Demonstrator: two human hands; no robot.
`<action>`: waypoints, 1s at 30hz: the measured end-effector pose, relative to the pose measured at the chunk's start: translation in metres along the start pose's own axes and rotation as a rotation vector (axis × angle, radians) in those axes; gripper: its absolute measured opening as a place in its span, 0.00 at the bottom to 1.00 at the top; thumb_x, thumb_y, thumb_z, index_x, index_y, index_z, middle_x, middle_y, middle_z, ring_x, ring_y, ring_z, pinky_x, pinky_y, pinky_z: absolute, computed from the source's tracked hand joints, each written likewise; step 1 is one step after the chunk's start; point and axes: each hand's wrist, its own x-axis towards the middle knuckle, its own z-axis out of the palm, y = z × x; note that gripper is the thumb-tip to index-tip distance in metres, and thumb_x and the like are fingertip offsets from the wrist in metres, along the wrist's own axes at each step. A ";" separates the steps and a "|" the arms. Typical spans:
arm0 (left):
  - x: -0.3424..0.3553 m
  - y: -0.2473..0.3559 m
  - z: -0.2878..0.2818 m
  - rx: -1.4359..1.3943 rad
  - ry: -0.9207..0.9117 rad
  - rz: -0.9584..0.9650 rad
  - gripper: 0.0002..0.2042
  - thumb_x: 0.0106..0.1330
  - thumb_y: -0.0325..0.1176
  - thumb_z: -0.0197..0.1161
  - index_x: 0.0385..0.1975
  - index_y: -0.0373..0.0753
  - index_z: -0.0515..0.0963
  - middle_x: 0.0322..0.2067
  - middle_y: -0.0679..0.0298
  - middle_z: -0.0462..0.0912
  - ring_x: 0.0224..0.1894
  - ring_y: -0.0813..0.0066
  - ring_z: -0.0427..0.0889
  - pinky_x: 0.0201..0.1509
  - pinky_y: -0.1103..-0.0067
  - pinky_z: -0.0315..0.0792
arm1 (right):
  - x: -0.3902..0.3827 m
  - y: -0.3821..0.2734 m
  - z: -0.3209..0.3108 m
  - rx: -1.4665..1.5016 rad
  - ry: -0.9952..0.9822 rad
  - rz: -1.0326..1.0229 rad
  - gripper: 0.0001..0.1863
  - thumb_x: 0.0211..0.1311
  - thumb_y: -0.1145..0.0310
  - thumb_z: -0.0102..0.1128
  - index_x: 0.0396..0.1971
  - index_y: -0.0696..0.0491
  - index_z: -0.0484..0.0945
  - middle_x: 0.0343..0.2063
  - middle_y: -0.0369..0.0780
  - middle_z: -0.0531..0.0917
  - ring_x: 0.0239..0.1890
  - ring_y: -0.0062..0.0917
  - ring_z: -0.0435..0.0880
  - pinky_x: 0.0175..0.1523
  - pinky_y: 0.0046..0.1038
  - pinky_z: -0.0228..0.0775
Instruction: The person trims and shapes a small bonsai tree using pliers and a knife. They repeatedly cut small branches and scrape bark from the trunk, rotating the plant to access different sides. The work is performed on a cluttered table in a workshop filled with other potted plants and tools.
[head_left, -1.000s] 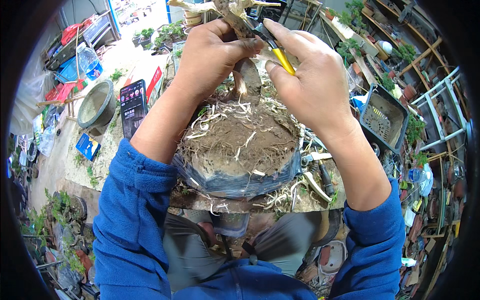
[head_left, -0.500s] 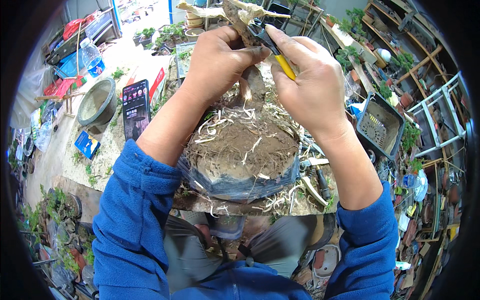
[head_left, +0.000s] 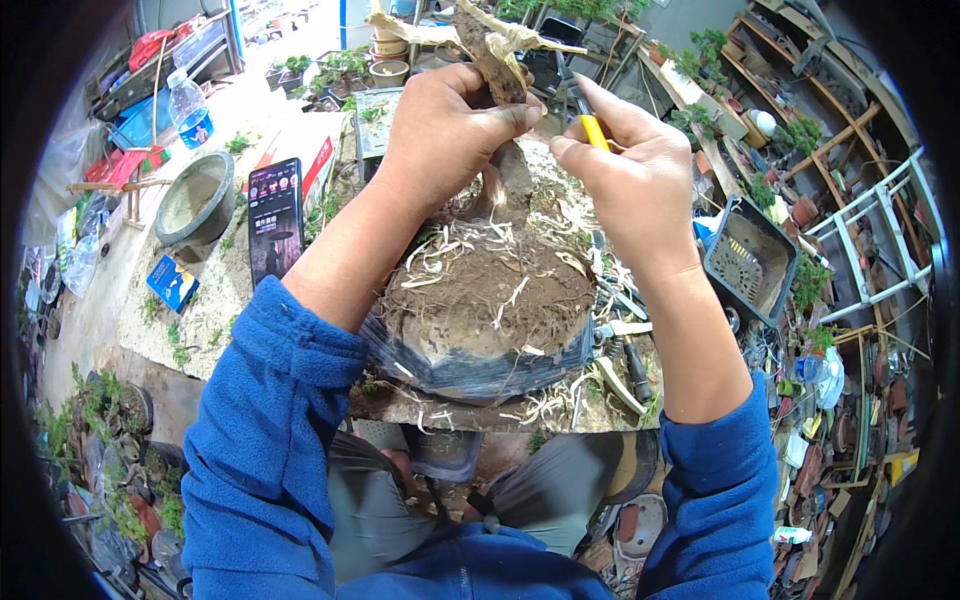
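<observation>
Left hand [head_left: 440, 130] is wrapping snugly around the woody trunk [head_left: 513, 180] at the upper centre of the frame, its thumb lying across the bark, while the right hand [head_left: 640, 150], just to the right, is clasping a yellow-handled tool [head_left: 594, 132]. The tool's dark metal end is pointing upward near a pale, bare branch [head_left: 548, 44]; whether it is touching the wood, the view is not showing clearly. Below the hands, the trunk is rising from a brown root ball [head_left: 460, 312], whose lower part is sitting in dark plastic wrap [head_left: 480, 375] at the centre of the frame. Pale shavings [head_left: 620, 386] are lying over the soil and around its base. Handling this well, I judge, is depending on 2 things: the left hand is needing to brace the trunk so that it is not twisting in the soil, and the tool is needing to meet the wood in small bites, angled away from the nearby left thumb. A loose wrist would be risking a slip toward it. A phone [head_left: 275, 220] and a round pot [head_left: 190, 200] are resting left of centre, and a black crate [head_left: 742, 268] is standing toward the right.
</observation>
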 end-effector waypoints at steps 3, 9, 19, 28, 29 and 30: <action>-0.001 0.000 0.000 0.032 0.013 -0.032 0.11 0.59 0.34 0.76 0.35 0.32 0.88 0.26 0.62 0.88 0.24 0.80 0.83 0.31 0.78 0.76 | 0.000 -0.003 -0.004 -0.240 -0.023 -0.137 0.29 0.59 0.75 0.71 0.63 0.56 0.81 0.46 0.40 0.89 0.45 0.18 0.86 0.53 0.23 0.77; -0.006 0.003 0.005 0.108 0.115 -0.094 0.11 0.57 0.33 0.75 0.33 0.32 0.88 0.24 0.57 0.88 0.24 0.72 0.85 0.33 0.74 0.78 | -0.003 -0.012 0.001 -0.505 -0.019 -0.313 0.28 0.57 0.72 0.71 0.61 0.56 0.82 0.49 0.46 0.90 0.49 0.27 0.88 0.58 0.27 0.77; -0.016 0.012 0.011 0.281 0.287 0.044 0.08 0.53 0.28 0.68 0.30 0.30 0.86 0.26 0.46 0.87 0.31 0.48 0.88 0.40 0.65 0.80 | -0.006 -0.036 0.007 -0.483 -0.084 -0.215 0.28 0.56 0.72 0.70 0.60 0.60 0.82 0.46 0.48 0.90 0.46 0.24 0.89 0.55 0.27 0.78; -0.019 0.017 0.013 0.371 0.315 0.039 0.08 0.53 0.28 0.66 0.29 0.29 0.85 0.25 0.46 0.87 0.31 0.49 0.88 0.42 0.64 0.81 | -0.009 -0.035 0.011 -0.335 -0.114 -0.157 0.26 0.57 0.74 0.69 0.59 0.63 0.82 0.40 0.41 0.91 0.36 0.21 0.86 0.46 0.24 0.78; -0.019 0.016 0.013 0.306 0.304 0.009 0.09 0.54 0.29 0.67 0.29 0.29 0.85 0.25 0.46 0.86 0.31 0.49 0.88 0.41 0.64 0.80 | -0.007 -0.032 0.014 -0.244 -0.029 -0.174 0.20 0.54 0.70 0.63 0.48 0.56 0.88 0.34 0.50 0.89 0.35 0.41 0.89 0.46 0.38 0.78; -0.018 0.015 0.013 0.288 0.314 0.036 0.09 0.55 0.30 0.68 0.29 0.29 0.85 0.25 0.47 0.86 0.30 0.49 0.88 0.40 0.64 0.80 | -0.006 -0.030 0.009 -0.087 -0.052 -0.071 0.22 0.55 0.72 0.66 0.52 0.59 0.85 0.34 0.45 0.89 0.34 0.33 0.87 0.44 0.32 0.77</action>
